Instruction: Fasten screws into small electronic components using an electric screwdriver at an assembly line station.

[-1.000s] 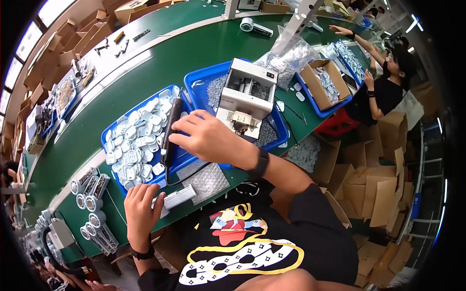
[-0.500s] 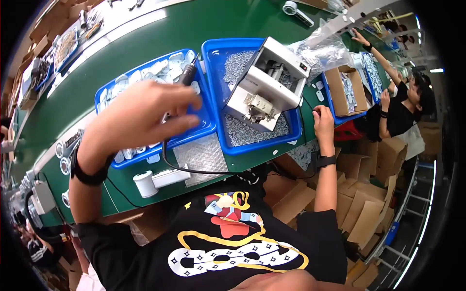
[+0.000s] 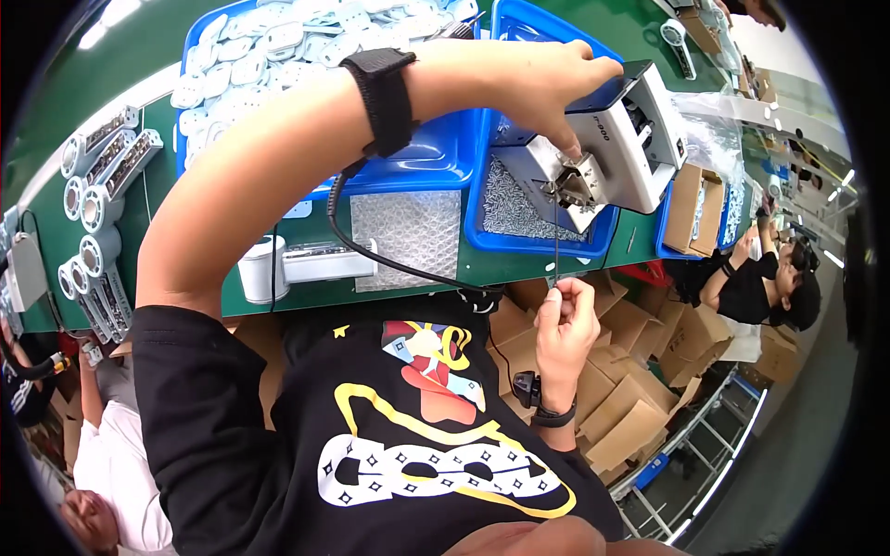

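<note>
A white box-shaped screw feeder (image 3: 607,130) stands tilted in a blue tray (image 3: 533,243) of small screws (image 3: 510,204). My left hand (image 3: 547,88) reaches across to it, fingers spread over its upper side. The thumb is at the metal bracket (image 3: 579,181) on its front; I cannot tell how firmly it presses. In front of the feeder, my right hand (image 3: 567,324) pinches the lower end of a thin dark rod (image 3: 556,246). The rod points up to the bracket; its exact kind is too fine to make out.
Left of the feeder, another blue tray (image 3: 445,153) holds many pale plastic plates (image 3: 278,42). A black cable (image 3: 371,255) crosses bubble wrap (image 3: 403,222) beside a white handheld housing (image 3: 315,262). Several similar housings (image 3: 97,204) stand left. Cardboard boxes (image 3: 640,371) lie below; a co-worker (image 3: 774,278) is right.
My left hand has gone from above the plate tray to the feeder. My right hand has come from the table edge to before the feeder, now pinching the rod. The view has shifted.
</note>
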The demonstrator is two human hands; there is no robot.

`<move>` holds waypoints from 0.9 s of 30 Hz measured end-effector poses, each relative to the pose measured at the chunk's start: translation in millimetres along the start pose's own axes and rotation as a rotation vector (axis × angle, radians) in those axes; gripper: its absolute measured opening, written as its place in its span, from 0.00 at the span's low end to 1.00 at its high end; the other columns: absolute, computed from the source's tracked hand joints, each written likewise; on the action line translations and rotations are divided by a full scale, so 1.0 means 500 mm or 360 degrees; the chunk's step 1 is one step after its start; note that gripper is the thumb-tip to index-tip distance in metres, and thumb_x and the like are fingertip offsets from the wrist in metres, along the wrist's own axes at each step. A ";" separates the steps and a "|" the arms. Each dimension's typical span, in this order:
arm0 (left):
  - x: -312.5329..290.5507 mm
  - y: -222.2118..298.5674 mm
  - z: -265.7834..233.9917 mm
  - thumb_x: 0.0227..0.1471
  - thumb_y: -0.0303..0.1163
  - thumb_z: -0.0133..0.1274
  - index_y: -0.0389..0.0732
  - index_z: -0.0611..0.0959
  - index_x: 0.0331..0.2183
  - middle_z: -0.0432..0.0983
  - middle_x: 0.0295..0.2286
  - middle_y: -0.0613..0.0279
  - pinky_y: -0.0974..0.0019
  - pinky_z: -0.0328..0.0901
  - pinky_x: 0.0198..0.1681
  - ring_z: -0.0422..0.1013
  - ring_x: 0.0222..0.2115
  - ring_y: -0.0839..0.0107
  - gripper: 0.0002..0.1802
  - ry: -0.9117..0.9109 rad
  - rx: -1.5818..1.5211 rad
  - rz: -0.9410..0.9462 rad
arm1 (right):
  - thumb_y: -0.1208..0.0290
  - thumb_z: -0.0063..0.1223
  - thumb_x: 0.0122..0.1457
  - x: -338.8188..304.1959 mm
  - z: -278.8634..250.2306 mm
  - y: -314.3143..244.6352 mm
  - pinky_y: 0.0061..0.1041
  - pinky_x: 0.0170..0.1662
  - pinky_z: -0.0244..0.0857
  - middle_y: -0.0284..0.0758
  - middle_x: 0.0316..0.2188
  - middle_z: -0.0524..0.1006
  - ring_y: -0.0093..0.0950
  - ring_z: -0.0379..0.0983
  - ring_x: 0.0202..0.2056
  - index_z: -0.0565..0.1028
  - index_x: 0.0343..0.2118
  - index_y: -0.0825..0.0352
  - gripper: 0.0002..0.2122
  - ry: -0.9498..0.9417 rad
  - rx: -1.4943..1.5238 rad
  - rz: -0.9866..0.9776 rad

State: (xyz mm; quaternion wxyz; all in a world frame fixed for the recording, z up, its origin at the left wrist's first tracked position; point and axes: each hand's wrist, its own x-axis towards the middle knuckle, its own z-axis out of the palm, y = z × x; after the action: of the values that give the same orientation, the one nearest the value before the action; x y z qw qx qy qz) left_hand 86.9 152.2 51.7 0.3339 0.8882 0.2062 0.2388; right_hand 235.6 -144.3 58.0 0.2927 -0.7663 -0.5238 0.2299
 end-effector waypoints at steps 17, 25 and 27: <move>-0.010 -0.006 0.036 0.46 0.35 0.68 0.40 0.58 0.64 0.68 0.52 0.42 0.55 0.68 0.54 0.71 0.52 0.45 0.50 -0.0088 -0.0295 -0.0174 | 0.77 0.54 0.65 -0.016 0.045 -0.024 0.14 0.26 0.63 0.28 0.28 0.73 0.14 0.69 0.24 0.72 0.42 0.73 0.07 -0.0043 0.0346 0.0380; -0.010 -0.009 0.040 0.46 0.33 0.69 0.41 0.58 0.64 0.69 0.50 0.43 0.55 0.68 0.54 0.71 0.51 0.45 0.50 -0.0069 -0.0359 -0.0193 | 0.76 0.53 0.66 -0.003 0.085 0.012 0.15 0.31 0.65 0.29 0.29 0.73 0.16 0.70 0.26 0.73 0.42 0.73 0.07 -0.0204 0.0545 0.0440; -0.009 -0.007 0.041 0.45 0.33 0.69 0.41 0.58 0.64 0.70 0.50 0.43 0.54 0.68 0.53 0.71 0.51 0.46 0.50 -0.0085 -0.0344 -0.0204 | 0.75 0.53 0.66 0.000 0.093 0.017 0.16 0.31 0.65 0.29 0.29 0.73 0.17 0.70 0.26 0.73 0.42 0.73 0.06 -0.0218 0.0512 0.0379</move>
State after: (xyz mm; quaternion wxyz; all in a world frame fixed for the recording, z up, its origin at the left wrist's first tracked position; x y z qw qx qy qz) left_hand 94.1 142.3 34.3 0.4478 0.8380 0.2267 0.2140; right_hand 210.7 -137.3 18.6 0.3456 -0.7487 -0.4048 0.3951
